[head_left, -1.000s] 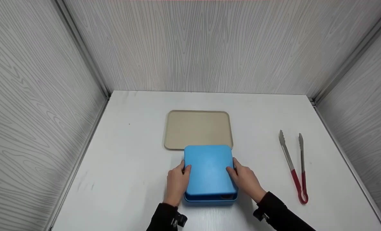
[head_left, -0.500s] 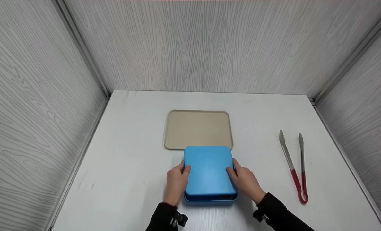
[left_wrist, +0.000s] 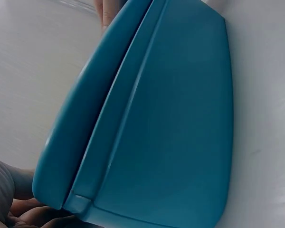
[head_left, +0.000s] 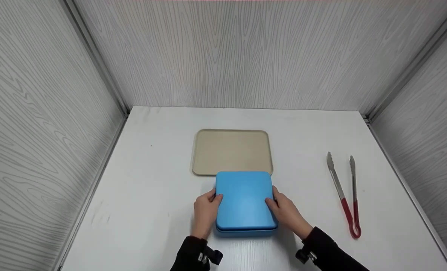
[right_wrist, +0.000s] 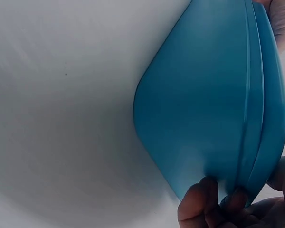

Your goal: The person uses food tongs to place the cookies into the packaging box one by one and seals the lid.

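A light blue lid [head_left: 244,199] sits over a matching rectangular box [head_left: 246,233] on the white table. Its near edge lies close on the rim, with a thin dark seam below. My left hand [head_left: 206,210] grips the lid's left side, thumb on top and fingers down the side. On the right side my right hand [head_left: 287,212] holds it likewise. In the left wrist view a narrow dark gap runs between the lid [left_wrist: 71,142] and the box [left_wrist: 171,118]. The right wrist view has fingertips [right_wrist: 199,199] against the box wall [right_wrist: 199,104]. The box's inside is hidden.
A beige tray [head_left: 232,150] lies just behind the box, the lid's far edge overlapping it in the head view. To the right lie tongs with red handles [head_left: 347,210], arms spread. Grey wood-grain panels [head_left: 223,56] wall the table at the back and both sides.
The lid's near edge has come down toward the box rim, narrowing the dark opening at the front. Both hands keep their grip and have barely shifted.
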Demonstrator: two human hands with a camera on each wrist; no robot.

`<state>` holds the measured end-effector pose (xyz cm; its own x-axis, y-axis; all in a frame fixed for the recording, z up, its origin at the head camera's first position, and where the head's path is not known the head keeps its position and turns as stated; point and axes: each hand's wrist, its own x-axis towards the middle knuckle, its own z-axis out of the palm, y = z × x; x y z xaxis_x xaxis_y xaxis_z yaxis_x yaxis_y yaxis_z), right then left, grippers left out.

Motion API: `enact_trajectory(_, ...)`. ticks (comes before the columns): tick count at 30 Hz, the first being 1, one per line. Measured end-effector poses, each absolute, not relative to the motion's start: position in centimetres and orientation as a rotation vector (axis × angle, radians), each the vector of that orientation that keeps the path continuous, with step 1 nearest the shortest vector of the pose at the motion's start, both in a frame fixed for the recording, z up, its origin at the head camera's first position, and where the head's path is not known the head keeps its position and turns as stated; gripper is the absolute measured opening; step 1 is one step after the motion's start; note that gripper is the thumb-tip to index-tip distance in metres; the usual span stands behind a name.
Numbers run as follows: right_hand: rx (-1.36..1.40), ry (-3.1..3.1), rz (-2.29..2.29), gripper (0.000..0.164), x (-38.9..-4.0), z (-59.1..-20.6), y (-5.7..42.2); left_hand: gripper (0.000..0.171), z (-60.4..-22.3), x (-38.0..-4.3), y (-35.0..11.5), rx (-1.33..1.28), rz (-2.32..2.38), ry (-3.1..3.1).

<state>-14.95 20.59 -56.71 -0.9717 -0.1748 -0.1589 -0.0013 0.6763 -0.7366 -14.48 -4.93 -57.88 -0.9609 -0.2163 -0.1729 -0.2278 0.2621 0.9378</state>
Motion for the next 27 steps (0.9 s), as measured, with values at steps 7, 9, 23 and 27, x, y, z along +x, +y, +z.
enact_trajectory(7,-0.149,2.69,-1.157,0.063,-14.67,-56.82,20.74,0.044,-57.83,-14.18,-5.24,-0.516,1.931,2.374)
enact_trajectory(9,-0.147,2.686,-1.159,0.063,-14.63,-56.82,20.93,0.044,-57.86,-14.09,-5.35,-0.54,1.987,2.308)
enact_trajectory(23,-0.106,2.648,-1.196,0.064,-14.6,-57.0,21.35,0.046,-58.54,-14.15,-5.67,-0.478,2.162,2.127)
enact_trajectory(27,-0.12,2.653,-1.19,0.064,-14.58,-57.17,21.31,0.047,-58.47,-14.13,-5.7,-0.442,2.144,2.152)
